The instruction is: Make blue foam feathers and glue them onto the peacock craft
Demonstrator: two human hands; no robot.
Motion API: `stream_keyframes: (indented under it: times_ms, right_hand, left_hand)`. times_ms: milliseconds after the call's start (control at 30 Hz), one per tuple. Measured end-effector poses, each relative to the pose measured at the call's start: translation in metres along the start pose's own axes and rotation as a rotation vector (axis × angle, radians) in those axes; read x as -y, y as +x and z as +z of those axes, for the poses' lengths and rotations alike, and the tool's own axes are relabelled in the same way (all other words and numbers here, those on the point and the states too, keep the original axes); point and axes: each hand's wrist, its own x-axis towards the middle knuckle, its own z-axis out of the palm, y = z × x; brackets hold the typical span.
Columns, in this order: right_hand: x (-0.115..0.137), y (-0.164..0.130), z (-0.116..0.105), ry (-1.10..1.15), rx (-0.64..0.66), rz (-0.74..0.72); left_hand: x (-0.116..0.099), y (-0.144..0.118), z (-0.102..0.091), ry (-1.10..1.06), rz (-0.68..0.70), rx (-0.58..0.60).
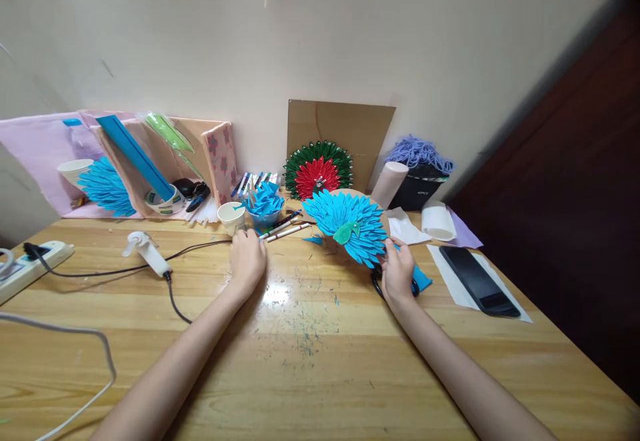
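My right hand [398, 269] is closed on the lower right edge of a paper peacock [345, 224], which it holds tilted above the table. Layered blue paper feathers cover the peacock's round card, and a green bird shape [346, 231] sits in the middle. Behind that hand, black scissor handles [377, 284] and a piece of blue paper [423, 278] partly show. My left hand [248, 256] rests at the front of a paper cup [231, 212], fingers curled together. What they hold, if anything, is hidden. A bowl of blue paper pieces [265, 204] stands just beyond it.
White pens [287, 231] lie beside the bowl. A red and green feathered disc [319, 169] leans on cardboard [340, 121] at the wall. To the right lies a phone [479, 281]. A white glue gun [150, 252], its cord and a power strip [35, 268] occupy the left.
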Motion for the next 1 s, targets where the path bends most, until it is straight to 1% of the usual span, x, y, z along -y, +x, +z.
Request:
stream_keyframes:
  times_ms: [33,100,167,233,367,500,600,733,867,933,1000]
  right_hand:
    - [0.0,0.0,0.0,-0.007,0.002,-0.003]
    - [0.0,0.0,-0.001,-0.034,0.01,-0.009]
    - [0.0,-0.001,-0.001,-0.06,0.021,0.001]
    - [-0.001,-0.003,-0.001,-0.072,0.049,0.033]
    - [-0.004,-0.007,0.002,-0.085,0.173,0.047]
    - [-0.007,-0.011,0.003,-0.154,0.315,0.07]
    - [-0.009,-0.012,0.003,-0.219,0.379,0.087]
    - [-0.013,-0.011,0.002,-0.338,0.399,-0.005]
    - [-0.013,-0.005,-0.001,-0.438,0.3,-0.144]
    - [-0.008,-0.004,-0.001,-0.496,0.254,-0.25]
    - [0.001,-0.008,0.001,-0.52,0.248,-0.341]
  left_hand:
    - [0.003,0.0,-0.002,0.036,-0.065,-0.023]
    - [0.01,0.002,-0.002,0.064,-0.124,-0.043]
    - [0.018,0.005,0.001,0.047,-0.113,-0.039]
    - [0.024,0.007,0.005,0.005,-0.071,-0.03]
    - [0.028,0.007,0.012,-0.047,0.001,0.012]
    - [0.025,0.006,0.012,-0.026,-0.02,0.015]
    - [0.025,0.006,0.011,-0.006,-0.054,0.022]
    - [0.029,0.008,0.013,-0.015,-0.052,0.048]
    - [0.035,0.008,0.016,-0.054,-0.029,0.052]
    - [0.037,0.009,0.019,-0.077,-0.003,0.044]
    - [0.038,0.01,0.021,-0.101,0.019,0.04]
